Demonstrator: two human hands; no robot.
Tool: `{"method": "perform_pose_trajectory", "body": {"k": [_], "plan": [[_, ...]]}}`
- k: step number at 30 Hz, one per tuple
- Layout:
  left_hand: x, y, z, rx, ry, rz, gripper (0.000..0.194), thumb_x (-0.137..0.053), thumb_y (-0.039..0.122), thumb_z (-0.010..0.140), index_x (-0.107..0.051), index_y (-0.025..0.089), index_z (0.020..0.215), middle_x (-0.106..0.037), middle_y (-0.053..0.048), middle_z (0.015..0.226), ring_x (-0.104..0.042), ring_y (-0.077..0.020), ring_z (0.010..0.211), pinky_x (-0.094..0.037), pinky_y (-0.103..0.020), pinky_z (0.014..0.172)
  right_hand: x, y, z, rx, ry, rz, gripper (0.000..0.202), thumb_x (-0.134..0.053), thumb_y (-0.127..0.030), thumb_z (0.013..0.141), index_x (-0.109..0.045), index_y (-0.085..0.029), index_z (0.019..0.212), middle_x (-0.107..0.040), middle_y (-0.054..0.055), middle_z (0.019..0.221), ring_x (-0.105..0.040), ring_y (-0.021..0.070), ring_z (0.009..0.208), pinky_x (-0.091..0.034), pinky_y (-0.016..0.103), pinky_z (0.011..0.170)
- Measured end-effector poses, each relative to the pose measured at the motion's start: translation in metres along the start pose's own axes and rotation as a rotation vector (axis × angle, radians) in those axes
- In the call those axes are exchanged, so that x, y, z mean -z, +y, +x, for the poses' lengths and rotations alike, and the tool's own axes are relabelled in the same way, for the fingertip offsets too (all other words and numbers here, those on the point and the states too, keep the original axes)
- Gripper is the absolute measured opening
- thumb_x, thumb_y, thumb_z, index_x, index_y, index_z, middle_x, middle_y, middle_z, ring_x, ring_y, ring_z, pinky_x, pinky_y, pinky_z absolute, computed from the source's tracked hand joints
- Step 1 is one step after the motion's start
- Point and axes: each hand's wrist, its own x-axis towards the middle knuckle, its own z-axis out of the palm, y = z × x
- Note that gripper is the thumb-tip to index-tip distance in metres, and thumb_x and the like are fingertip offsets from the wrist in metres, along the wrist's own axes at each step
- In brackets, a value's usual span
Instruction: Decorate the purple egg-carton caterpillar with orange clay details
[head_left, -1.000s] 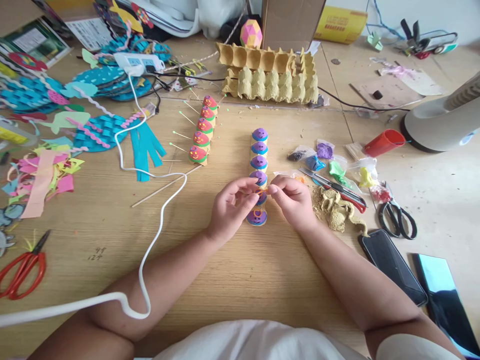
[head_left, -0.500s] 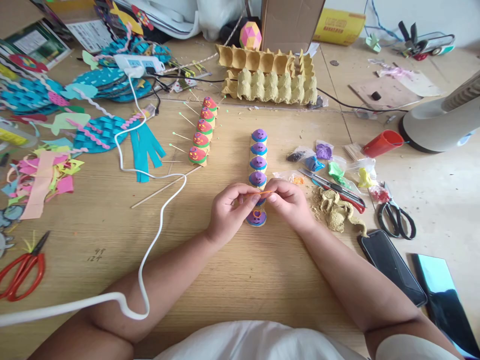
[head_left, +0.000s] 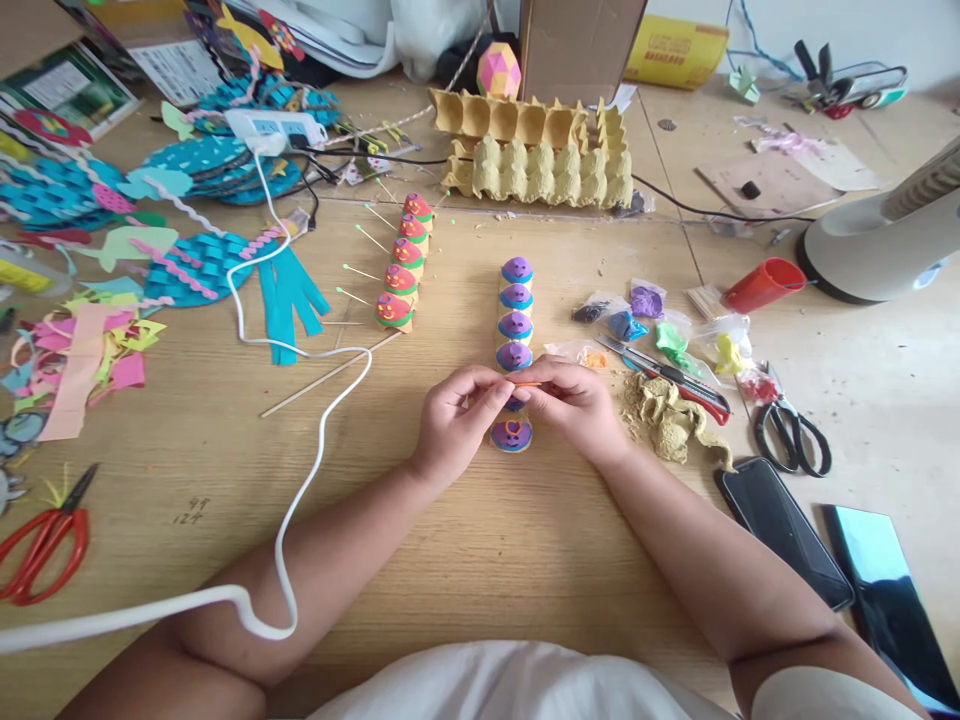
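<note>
A thin orange clay strand is pinched between the fingertips of my left hand and my right hand. Both hands meet above a row of purple and blue egg-carton bumps with small faces, and they partly cover one bump near the front. The nearest bump shows an orange heart-shaped outline on its top. To the left stands a second row of bumps in red and green, with pale pins sticking out at its sides.
Right of my hands lie a utility knife, torn carton pieces, bags of coloured clay, black-handled scissors and a phone. A white cable crosses my left forearm. Egg cartons sit at the back.
My fingertips have drawn closer together around the orange strand, and less of it shows. My right hand's fingers have shifted slightly left.
</note>
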Motion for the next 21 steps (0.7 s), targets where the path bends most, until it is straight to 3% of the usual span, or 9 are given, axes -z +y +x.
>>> {"method": "perform_pose_trajectory", "body": {"k": [4,7,16,21], "plan": [[0.0004,0.0012,-0.0001,-0.006,0.011,0.028,0.039,-0.059,0.052,0.1,-0.078,0.021,0.086,-0.078,-0.006,0.089,-0.069,-0.0177,0.084,-0.055,-0.03,0.08,-0.0003,0.0004,0.0004,-0.022,0.05,0.034,0.016,-0.082,-0.037,0.087,-0.08,-0.022,0.092,-0.077,0.003,0.086,-0.07,0.0137,0.076,-0.057,0.028,0.071],[-0.0002,0.0002,-0.0008,0.051,0.055,0.019,0.052,-0.048,0.06,0.103,-0.082,0.021,0.098,-0.081,-0.008,0.095,-0.072,-0.0204,0.086,-0.057,-0.033,0.08,-0.0012,0.0028,0.0002,-0.055,0.097,0.076,0.023,-0.082,-0.043,0.086,-0.077,-0.021,0.087,-0.076,0.002,0.082,-0.068,0.0133,0.072,-0.057,0.028,0.067],[-0.0015,0.0016,-0.0014,0.062,0.082,0.011,0.038,-0.063,0.054,0.098,-0.082,0.022,0.103,-0.082,-0.008,0.101,-0.075,-0.0209,0.095,-0.058,-0.033,0.088,-0.0018,0.0001,0.0023,-0.063,0.144,0.044,0.035,-0.081,-0.05,0.085,-0.067,-0.021,0.071,-0.066,-0.001,0.068,-0.058,0.0115,0.063,-0.053,0.027,0.061],[-0.0011,0.0003,-0.002,0.039,0.063,0.013,0.038,-0.061,0.053,0.099,-0.082,0.022,0.099,-0.082,-0.008,0.103,-0.075,-0.0209,0.097,-0.057,-0.032,0.089,-0.0017,-0.0009,0.0032,-0.062,0.157,0.031,0.039,-0.08,-0.052,0.085,-0.064,-0.021,0.068,-0.063,-0.002,0.065,-0.055,0.0108,0.06,-0.05,0.026,0.058]]}}
